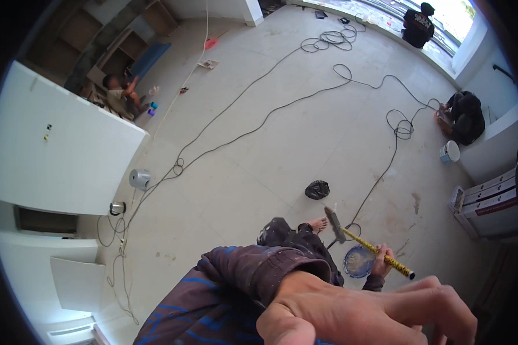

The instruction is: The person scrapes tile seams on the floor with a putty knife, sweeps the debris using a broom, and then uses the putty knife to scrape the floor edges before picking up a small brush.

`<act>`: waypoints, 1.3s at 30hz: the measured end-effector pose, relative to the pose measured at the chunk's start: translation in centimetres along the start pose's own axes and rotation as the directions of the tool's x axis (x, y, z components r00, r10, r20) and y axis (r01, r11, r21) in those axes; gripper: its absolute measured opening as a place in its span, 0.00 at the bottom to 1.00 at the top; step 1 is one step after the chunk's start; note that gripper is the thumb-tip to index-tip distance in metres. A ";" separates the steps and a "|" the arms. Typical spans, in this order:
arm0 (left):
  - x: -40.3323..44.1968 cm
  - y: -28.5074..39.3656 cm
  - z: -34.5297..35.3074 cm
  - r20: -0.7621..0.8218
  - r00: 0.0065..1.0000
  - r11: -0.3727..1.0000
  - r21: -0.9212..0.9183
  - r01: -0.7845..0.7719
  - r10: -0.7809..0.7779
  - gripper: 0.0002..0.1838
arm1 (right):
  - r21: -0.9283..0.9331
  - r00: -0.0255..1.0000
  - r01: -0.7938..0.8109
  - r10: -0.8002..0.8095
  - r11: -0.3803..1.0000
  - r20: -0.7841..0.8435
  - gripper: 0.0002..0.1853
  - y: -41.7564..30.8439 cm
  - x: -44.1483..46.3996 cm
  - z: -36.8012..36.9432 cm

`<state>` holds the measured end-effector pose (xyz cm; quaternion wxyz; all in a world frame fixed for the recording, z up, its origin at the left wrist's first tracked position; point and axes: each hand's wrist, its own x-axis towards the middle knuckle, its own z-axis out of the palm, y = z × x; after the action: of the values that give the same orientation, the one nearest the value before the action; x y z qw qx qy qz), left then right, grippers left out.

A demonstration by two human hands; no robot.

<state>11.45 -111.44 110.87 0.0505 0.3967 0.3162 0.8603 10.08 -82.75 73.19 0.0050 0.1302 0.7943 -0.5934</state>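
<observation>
My left hand (351,307) reaches across the foreground, back up, thumb apart and fingers loosely bent. No object shows in it, though its palm side is hidden. My right hand (381,262) is wrapped round a yellow-and-black patterned pole (397,266). The pole slants down to a narrow grey head (334,224) on the floor, like a broom's. Just beside the right hand stands a blue-rimmed bucket (346,265) with pale, murky contents. My bare foot (317,225) is near the grey head, and a black plastic bag (317,190) lies beyond it.
Long black cables (265,118) loop over the pale tiled floor (253,167). One person crouches at right (466,118) near a white bucket (450,151); another sits at left (121,95), a third at the opening (418,26). Boxes (492,192) stand right, a metal pot (139,179) left.
</observation>
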 end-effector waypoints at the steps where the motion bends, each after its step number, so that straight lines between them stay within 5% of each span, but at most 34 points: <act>1: 0.8 -0.4 -0.3 0.003 1.000 1.000 -0.011 0.003 -0.003 0.23 | -0.003 1.000 -0.008 0.008 1.000 -0.006 0.15 -1.1 0.5 -0.1; 10: 8.5 -5.8 -4.4 0.209 0.972 0.958 -0.236 0.160 -0.111 0.26 | -0.090 0.953 -0.066 0.036 0.994 -0.301 0.15 -2.1 2.9 -3.8; 19: 16.5 -10.5 -9.3 0.561 0.799 0.724 -0.457 0.516 -0.216 0.29 | -0.185 0.731 -0.290 0.092 0.939 -0.677 0.15 -3.1 -0.4 -3.1; 29: 21.4 -9.3 -17.8 0.773 0.620 0.404 -0.529 0.746 -0.132 0.32 | -0.006 0.321 -0.618 0.245 0.786 -0.915 0.18 -6.6 -2.4 6.4; 39: 22.2 -9.0 -20.6 0.910 0.414 0.036 -0.414 0.910 0.011 0.35 | 0.384 -0.197 -0.468 0.329 0.796 -0.924 0.16 -10.3 -10.3 16.0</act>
<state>-19.83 -107.17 110.12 0.7075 0.4299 -0.1855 0.5294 15.53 -102.61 79.79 -0.3645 0.7516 0.4934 -0.2424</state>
